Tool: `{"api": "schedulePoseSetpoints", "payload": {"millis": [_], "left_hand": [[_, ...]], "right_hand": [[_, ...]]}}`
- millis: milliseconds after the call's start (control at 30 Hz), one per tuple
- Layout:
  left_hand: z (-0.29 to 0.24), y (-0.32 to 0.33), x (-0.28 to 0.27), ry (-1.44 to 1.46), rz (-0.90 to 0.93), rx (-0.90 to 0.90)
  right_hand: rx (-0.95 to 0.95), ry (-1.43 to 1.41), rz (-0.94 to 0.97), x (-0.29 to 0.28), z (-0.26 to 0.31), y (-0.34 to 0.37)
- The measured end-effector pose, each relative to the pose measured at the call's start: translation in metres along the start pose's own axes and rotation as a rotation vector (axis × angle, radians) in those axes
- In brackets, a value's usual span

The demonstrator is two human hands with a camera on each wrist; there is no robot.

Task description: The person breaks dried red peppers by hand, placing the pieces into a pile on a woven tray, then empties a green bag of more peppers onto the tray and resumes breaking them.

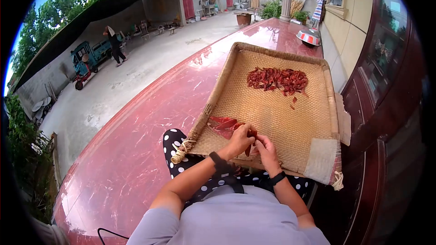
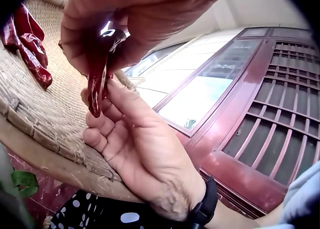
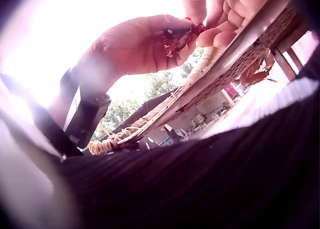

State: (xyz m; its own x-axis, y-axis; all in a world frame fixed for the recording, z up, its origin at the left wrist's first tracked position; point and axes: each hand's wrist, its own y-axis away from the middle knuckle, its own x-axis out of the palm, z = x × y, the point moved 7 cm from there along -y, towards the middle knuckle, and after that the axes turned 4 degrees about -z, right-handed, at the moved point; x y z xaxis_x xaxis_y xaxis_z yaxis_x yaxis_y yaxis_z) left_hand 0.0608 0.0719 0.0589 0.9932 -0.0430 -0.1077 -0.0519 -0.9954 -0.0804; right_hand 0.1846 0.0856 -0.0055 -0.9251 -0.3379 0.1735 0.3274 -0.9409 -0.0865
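My left hand (image 1: pixel 240 141) grips a dried red chili pepper (image 2: pixel 98 84) over the near edge of a woven tray (image 1: pixel 218 104). The right hand (image 1: pixel 268 152) meets it from the other side, thumb and fingers pinching the same chili. In the left wrist view the pepper hangs tip down, glossy and wrinkled, between the left fingers above and the right thumb (image 2: pixel 127 101). Several whole dried chilies (image 1: pixel 223 124) lie in the tray just beyond the left hand. Farther back in it is a heap of chili pieces (image 1: pixel 277 79), with a few loose bits near its front.
The tray rests partly over polka-dot trousers (image 1: pixel 175 140), above a glossy red floor (image 1: pixel 136 163). A dark red door (image 1: pixel 370 104) stands close on the right. A bowl (image 1: pixel 309 37) sits near the wall. In the yard a person (image 1: pixel 116 45) is near a blue three-wheeler (image 1: pixel 91 54).
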Motion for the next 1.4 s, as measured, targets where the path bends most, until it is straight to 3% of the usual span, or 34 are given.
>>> {"api": "schedulePoseSetpoints", "payload": {"millis": [133,200,267,300,433,533,567,700,800,900,1000,1067,1100,1133,1200,1400], "left_hand": [[0.001,0.01,-0.004,-0.07,-0.07,-0.037],[0.019,0.005,-0.01,-0.176,-0.06,0.104],[0.03,0.007,-0.022,-0.19,-0.237,0.177],[0.021,0.016,-0.027,-0.047,-0.268,0.085],[0.013,0.025,-0.059,0.126,-0.544,0.108],[0.027,0.021,-0.084,0.184,-0.668,0.088],[0.026,0.024,-0.084,0.193,-0.702,0.081],[0.032,0.023,-0.088,0.019,-0.769,0.059],[0.034,0.021,-0.081,0.076,-0.708,0.045],[0.023,0.019,-0.063,0.291,-0.542,0.107],[0.019,0.018,-0.051,0.244,-0.458,0.111],[0.023,0.015,-0.044,0.166,-0.472,0.156],[0.03,0.013,-0.039,0.202,-0.437,0.167],[0.028,0.016,-0.037,-0.01,-0.425,0.169],[0.027,0.018,-0.027,-0.029,-0.399,0.171],[0.035,0.022,-0.013,-0.097,-0.318,0.111]], "right_hand": [[-0.07,0.057,-0.09,-0.002,0.005,0.0],[-0.013,0.041,-0.148,-0.005,0.008,0.005],[-0.026,-0.006,-0.146,-0.006,0.013,0.006],[-0.034,-0.029,-0.144,-0.006,0.015,0.008],[0.003,-0.003,0.01,0.004,0.024,0.018],[-0.252,0.322,0.268,0.03,0.05,0.031],[-0.176,0.345,0.314,0.034,0.044,0.034],[-0.534,0.63,0.356,0.045,0.053,0.038],[-0.501,0.886,0.435,0.051,0.063,0.046],[-0.613,0.805,0.377,0.048,0.059,0.046],[-0.432,0.642,0.189,0.029,0.035,0.029],[-0.036,0.254,-0.008,0.013,0.028,0.023],[-0.11,0.266,-0.101,0.0,0.02,0.018],[-0.19,0.281,-0.196,-0.006,0.021,0.014],[-0.203,0.122,-0.229,-0.005,0.023,0.014],[-0.133,0.215,0.043,0.005,0.015,0.012]]}}
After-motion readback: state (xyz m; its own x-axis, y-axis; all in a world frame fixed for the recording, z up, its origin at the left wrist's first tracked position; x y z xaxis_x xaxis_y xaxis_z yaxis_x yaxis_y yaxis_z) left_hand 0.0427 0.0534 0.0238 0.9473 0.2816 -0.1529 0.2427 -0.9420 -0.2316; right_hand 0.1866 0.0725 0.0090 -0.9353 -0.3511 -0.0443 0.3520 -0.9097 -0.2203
